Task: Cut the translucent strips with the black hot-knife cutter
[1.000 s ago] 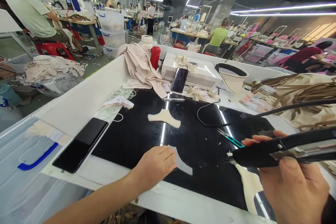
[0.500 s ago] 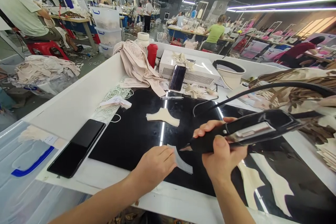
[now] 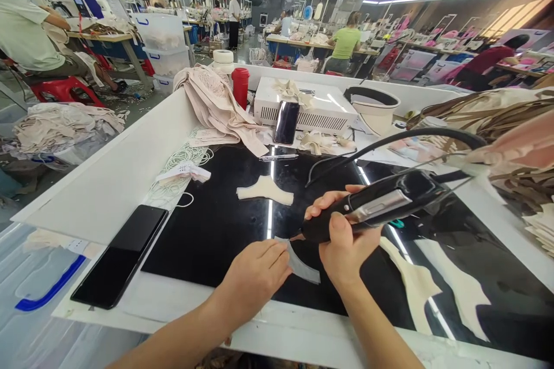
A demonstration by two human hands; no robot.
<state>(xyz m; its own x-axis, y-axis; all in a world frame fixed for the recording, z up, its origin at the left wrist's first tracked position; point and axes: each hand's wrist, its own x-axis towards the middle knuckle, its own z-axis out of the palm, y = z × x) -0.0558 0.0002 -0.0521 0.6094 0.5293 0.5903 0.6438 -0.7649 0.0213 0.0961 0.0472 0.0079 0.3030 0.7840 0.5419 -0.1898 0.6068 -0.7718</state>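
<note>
My left hand (image 3: 258,270) is closed, with thumb and fingers pinching one end of a curved, sheer grey fabric piece (image 3: 305,267) over the black work surface (image 3: 208,242). In my right hand (image 3: 348,236) is a black corded hand tool (image 3: 367,207) with a metal side plate, my fingers wrapped round its front part. Its narrow tip points left and reaches the fabric's edge beside my left fingertips; whether it touches cannot be made out. Farther back lies a cream curved fabric piece (image 3: 265,189). Two larger cream pieces (image 3: 413,285) (image 3: 456,282) lie to the right.
Another person's hand (image 3: 515,141) enters at the right, near the tool's cable (image 3: 402,132). A large phone (image 3: 121,256) lies at left; a smaller one (image 3: 286,122) leans on a white box (image 3: 307,106). Strips of fabric (image 3: 216,104) and a red cup (image 3: 240,87) stand behind.
The tool has shifted left, bringing its tip to the fabric piece. Another person's hand has come in from the right. A small teal object now shows behind the tool.
</note>
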